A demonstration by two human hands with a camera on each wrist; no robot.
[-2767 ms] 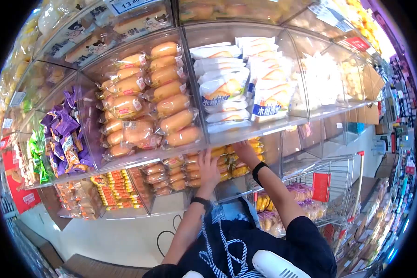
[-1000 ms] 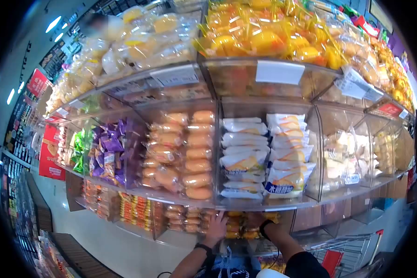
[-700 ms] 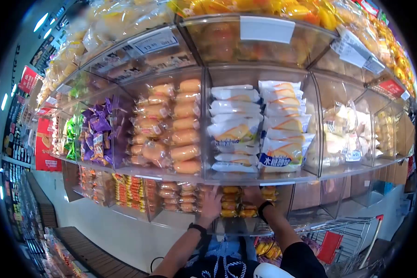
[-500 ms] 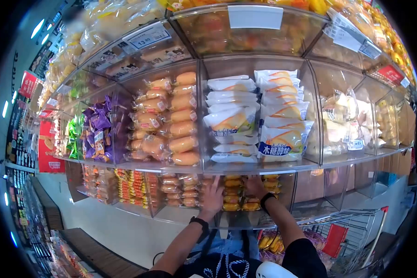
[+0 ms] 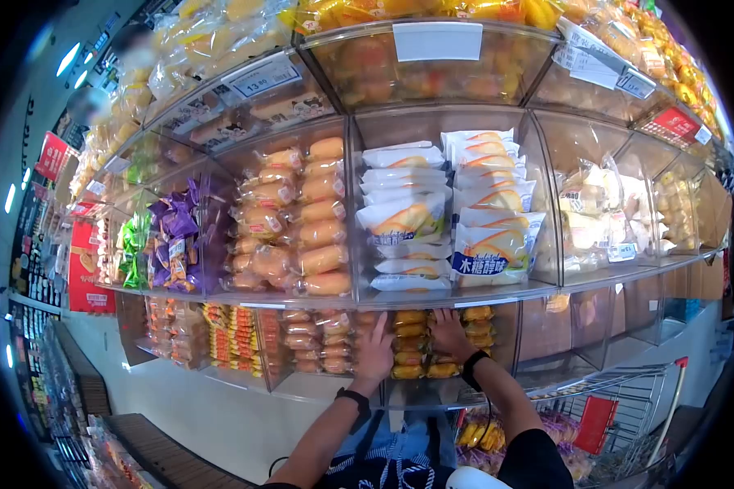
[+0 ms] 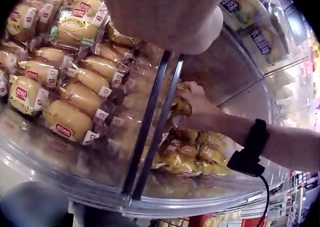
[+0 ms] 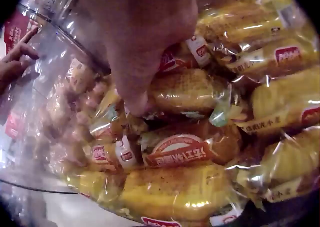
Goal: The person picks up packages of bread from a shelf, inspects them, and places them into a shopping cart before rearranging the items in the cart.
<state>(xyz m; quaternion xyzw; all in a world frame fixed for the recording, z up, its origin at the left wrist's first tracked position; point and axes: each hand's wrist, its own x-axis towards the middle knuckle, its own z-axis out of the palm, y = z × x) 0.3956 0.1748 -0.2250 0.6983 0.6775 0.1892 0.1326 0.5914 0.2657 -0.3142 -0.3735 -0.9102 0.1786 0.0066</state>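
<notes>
Wrapped yellow cakes (image 5: 409,358) lie in columns inside a clear bin (image 5: 420,401), beneath the upper shelf (image 5: 432,298). Two columns come near the bin's front edge; the one nearest the right wall ends a little farther back. From where I stand, the person's right hand (image 5: 448,336) is in among the packets, towards the bin's back edge. One of its fingers presses down against a wrapper; I can't tell whether the fingers pinch anything. The left hand (image 5: 373,354) is just beside the bin's left divider (image 6: 161,102), over the neighbouring brown rolls (image 5: 335,352), its fingers spread apart and holding nothing. A wire cart (image 5: 597,424) stands near the bin's front right corner.
</notes>
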